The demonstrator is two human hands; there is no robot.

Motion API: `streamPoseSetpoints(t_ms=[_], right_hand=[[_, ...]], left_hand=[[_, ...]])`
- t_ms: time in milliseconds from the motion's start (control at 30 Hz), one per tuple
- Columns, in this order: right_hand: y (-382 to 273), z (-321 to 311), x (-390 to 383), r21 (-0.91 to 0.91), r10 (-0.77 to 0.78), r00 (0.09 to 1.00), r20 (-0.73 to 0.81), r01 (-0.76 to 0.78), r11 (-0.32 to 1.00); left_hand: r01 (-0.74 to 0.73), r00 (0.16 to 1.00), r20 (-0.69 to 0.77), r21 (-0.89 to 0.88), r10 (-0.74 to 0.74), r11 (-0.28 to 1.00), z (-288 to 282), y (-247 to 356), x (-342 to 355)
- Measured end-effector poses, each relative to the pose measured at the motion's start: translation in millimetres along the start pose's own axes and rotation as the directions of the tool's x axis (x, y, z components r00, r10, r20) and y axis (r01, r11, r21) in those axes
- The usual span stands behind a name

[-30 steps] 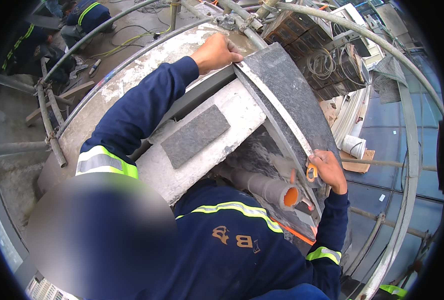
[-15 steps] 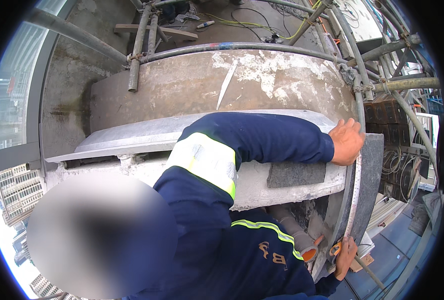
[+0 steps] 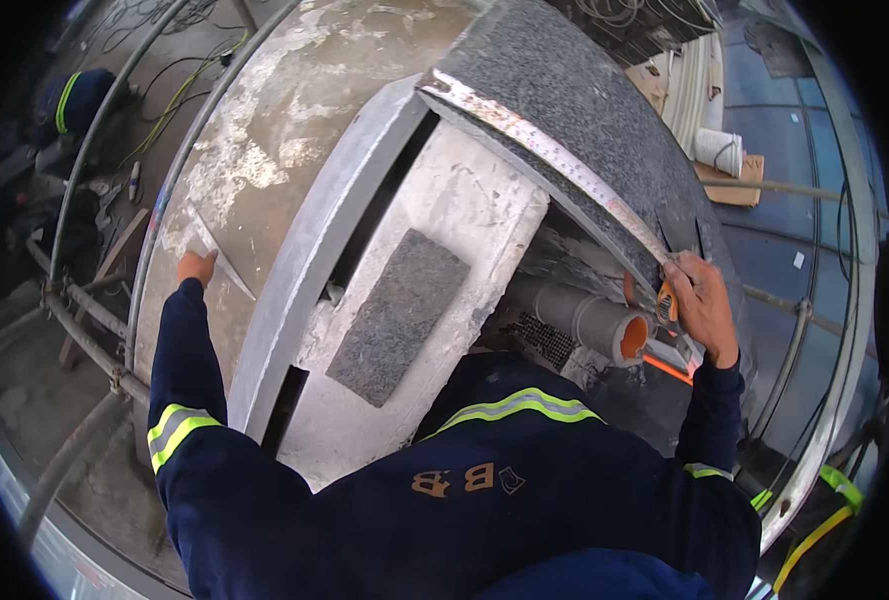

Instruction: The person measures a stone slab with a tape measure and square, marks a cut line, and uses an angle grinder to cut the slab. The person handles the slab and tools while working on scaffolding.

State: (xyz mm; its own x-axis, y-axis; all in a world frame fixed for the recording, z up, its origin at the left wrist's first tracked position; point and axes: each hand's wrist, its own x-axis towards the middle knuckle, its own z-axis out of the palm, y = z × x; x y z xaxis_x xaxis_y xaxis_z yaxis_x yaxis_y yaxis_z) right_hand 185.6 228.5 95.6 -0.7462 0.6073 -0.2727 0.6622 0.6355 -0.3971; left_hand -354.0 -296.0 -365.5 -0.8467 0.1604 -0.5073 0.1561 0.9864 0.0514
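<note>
My right hand [image 3: 702, 305] is closed round the orange-and-black case of a tape measure [image 3: 668, 303] at the near end of a dark granite slab [image 3: 575, 85]. Its pale blade [image 3: 545, 148] runs along the slab's inner edge to the far corner. Stretched out to the left, my left hand [image 3: 197, 268] is curled at a white pointed sliver [image 3: 223, 262] on the brown concrete [image 3: 265, 130]; what its fingers hold, if anything, is hidden. Between my arms, a small dark granite piece [image 3: 400, 318] lies on a whitish block [image 3: 475, 190], beside a long grey stone ledge [image 3: 330, 235].
Below the slab, a grey pipe [image 3: 590, 318] with an orange inside ends in an open cavity. Scaffold tubes [image 3: 85, 345] stand at the left, where a co-worker [image 3: 80, 105] crouches near cables. A white ribbed tub [image 3: 718, 152] and cardboard [image 3: 740, 185] are beyond the slab.
My left hand has left the far end of the tape blade and swung left to the white sliver. My right hand still holds the tape case. The view has turned.
</note>
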Motion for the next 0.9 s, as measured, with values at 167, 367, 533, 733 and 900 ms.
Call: streamPoseSetpoints(t_ms=[167,367,533,733,900], right_hand=[[-1.6,18.3,-27.6,-0.179,-0.025,0.980,-0.197,-0.011,0.984],[-3.9,34.6,-40.4,-0.331,0.033,0.953,-0.303,-0.137,0.934],[-8.3,43.3,-48.9,-0.379,-0.022,0.925,-0.379,-0.134,0.916],[9.1,52.4,-47.5,-0.385,-0.114,0.918,-0.379,-0.044,0.922],[0.4,47.9,-61.8,-0.422,-0.090,0.919,-0.383,-0.087,0.902]], left_hand=[[0.126,0.981,-0.130,-0.114,-0.141,0.985,56.9,4.4,10.0],[0.175,0.983,0.001,-0.305,-0.183,0.936,58.3,9.7,23.7],[0.100,0.981,-0.163,-0.056,-0.108,0.993,81.5,16.5,43.1],[-0.272,0.930,0.201,-0.188,0.309,0.944,39.2,-27.0,53.6],[-0.184,0.950,0.069,-0.662,0.304,0.726,-95.8,100.4,-45.9]])
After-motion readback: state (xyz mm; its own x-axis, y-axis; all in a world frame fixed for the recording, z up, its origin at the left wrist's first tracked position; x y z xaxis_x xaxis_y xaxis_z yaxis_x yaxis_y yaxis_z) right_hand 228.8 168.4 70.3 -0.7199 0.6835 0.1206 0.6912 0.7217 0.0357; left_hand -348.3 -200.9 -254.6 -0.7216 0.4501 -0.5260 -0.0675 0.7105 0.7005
